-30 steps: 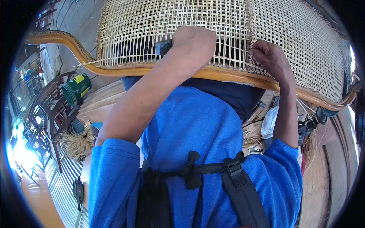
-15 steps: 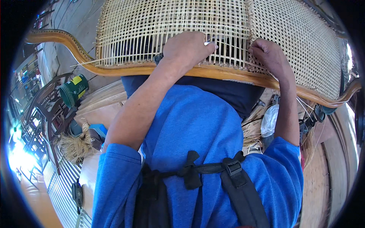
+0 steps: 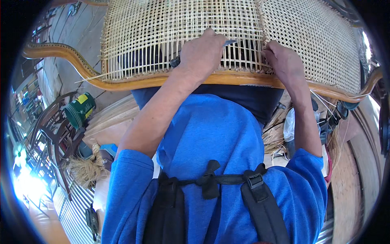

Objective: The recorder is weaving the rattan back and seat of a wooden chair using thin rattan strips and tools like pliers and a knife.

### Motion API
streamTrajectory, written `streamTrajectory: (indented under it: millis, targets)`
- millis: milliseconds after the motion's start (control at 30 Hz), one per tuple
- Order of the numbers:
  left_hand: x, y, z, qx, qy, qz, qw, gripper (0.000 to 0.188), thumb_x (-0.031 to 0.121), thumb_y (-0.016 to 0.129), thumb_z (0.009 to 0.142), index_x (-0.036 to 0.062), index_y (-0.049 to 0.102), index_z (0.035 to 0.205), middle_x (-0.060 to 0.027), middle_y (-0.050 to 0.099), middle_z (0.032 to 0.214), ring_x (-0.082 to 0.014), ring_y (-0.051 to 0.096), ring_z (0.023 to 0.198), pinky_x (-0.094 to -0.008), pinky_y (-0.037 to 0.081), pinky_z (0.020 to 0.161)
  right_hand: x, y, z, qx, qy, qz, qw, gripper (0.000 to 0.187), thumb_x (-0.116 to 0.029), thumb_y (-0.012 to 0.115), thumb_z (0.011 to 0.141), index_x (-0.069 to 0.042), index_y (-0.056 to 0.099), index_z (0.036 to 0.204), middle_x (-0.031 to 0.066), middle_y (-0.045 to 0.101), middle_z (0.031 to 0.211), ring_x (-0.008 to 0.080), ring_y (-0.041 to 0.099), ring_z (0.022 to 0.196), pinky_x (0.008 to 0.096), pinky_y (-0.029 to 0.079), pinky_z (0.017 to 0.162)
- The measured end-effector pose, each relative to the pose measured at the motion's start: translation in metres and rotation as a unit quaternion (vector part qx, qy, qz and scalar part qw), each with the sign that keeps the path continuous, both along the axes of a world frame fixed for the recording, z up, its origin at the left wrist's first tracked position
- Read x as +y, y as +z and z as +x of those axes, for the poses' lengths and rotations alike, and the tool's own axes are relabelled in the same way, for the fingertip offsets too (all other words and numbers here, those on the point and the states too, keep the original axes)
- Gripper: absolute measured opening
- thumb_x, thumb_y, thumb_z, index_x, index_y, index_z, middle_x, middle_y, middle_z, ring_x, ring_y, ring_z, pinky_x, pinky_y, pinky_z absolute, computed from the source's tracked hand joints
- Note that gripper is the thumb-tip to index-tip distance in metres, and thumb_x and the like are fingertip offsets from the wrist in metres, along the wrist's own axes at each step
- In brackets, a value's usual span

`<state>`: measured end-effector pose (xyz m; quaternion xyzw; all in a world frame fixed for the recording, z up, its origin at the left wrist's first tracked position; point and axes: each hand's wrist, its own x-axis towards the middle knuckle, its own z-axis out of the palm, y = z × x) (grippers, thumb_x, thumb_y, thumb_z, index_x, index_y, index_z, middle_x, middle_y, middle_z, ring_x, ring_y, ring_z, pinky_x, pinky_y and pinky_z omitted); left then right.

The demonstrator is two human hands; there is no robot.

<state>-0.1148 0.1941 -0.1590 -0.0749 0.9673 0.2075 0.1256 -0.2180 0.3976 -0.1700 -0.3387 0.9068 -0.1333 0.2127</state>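
Observation:
Pale cane webbing (image 3: 178, 18) is strung across a curved, varnished wooden frame (image 3: 134, 84) in front of me. My left hand (image 3: 202, 53) is closed around a tool with a black handle end and a pointed metal tip (image 3: 230, 42), lying over the open strands near the frame's front rail. My right hand (image 3: 286, 65) has its fingers pinched together at the border between the open grid and the denser cane panel (image 3: 315, 40) on the right. A strand seems to be between those fingers, but I cannot see it clearly.
At the left are a green bucket (image 3: 79, 110) with a yellow patch, dark wooden chair parts (image 3: 55, 140) and a bundle of fibre (image 3: 87, 168). Loose cane ends (image 3: 323, 99) stick out below the rail on the right, near a clear plastic bag (image 3: 289, 125).
My left hand has turned and shifted slightly, and the tool's metal tip now shows beyond it. My right hand stays at the panel border. The whole view has shifted a little.

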Motion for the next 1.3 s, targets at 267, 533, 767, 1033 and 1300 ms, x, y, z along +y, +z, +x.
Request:
streamTrajectory:
  millis: [267,533,767,1033,1300]
  targets:
    - [-0.027,0.011,-0.014,-0.14,-0.066,0.007,0.988,0.02,0.018,0.048,0.084,0.0019,0.06,0.085,-0.0192,0.061,0.081,-0.036,0.062,0.074,-0.0467,0.05,0.067,-0.031,0.044,0.017,-0.101,-0.191,-0.195,0.957,0.018,-0.02,0.06,0.085,-0.005,0.061,0.096,0.0084,0.062,0.078,0.0171,0.057,0.065,0.0297,0.045,0.064]
    - [-0.146,0.108,0.082,-0.056,0.031,-0.023,0.998,0.02,0.019,0.053,0.084,-0.0008,0.054,0.087,-0.0146,0.055,0.081,-0.0304,0.056,0.076,-0.0392,0.044,0.069,-0.137,0.034,0.051,-0.207,0.083,-0.256,0.941,0.03,-0.031,0.05,0.092,-0.004,0.06,0.1,0.0163,0.062,0.092,0.0332,0.059,0.086,0.0397,0.046,0.078]
    - [-0.102,0.07,0.036,-0.102,0.144,0.193,0.965,0.025,0.024,0.055,0.084,-0.0006,0.055,0.083,-0.0128,0.057,0.076,-0.0206,0.058,0.07,-0.0359,0.045,0.064,-0.095,0.061,0.019,-0.175,0.061,-0.177,0.967,0.023,-0.023,0.059,0.087,-0.001,0.062,0.082,0.012,0.059,0.069,0.0232,0.056,0.059,0.0336,0.044,0.056]
    - [-0.047,0.029,-0.008,-0.114,0.07,-0.007,0.991,0.028,0.026,0.045,0.087,0.0006,0.054,0.094,-0.0189,0.063,0.089,-0.0347,0.063,0.08,-0.046,0.049,0.069,-0.05,0.004,0.017,-0.195,-0.082,-0.098,0.972,0.022,-0.022,0.059,0.084,0.0,0.06,0.082,0.0129,0.055,0.063,0.0199,0.052,0.054,0.0341,0.043,0.055]
    - [-0.023,0.025,-0.021,-0.094,-0.043,-0.084,0.991,0.017,0.014,0.05,0.082,-0.0005,0.058,0.084,-0.019,0.064,0.072,-0.034,0.064,0.069,-0.0463,0.05,0.06,-0.042,-0.003,0.015,-0.211,-0.112,-0.099,0.966,0.023,-0.024,0.057,0.084,-0.003,0.063,0.085,0.0184,0.061,0.07,0.0316,0.061,0.063,0.0382,0.048,0.061]
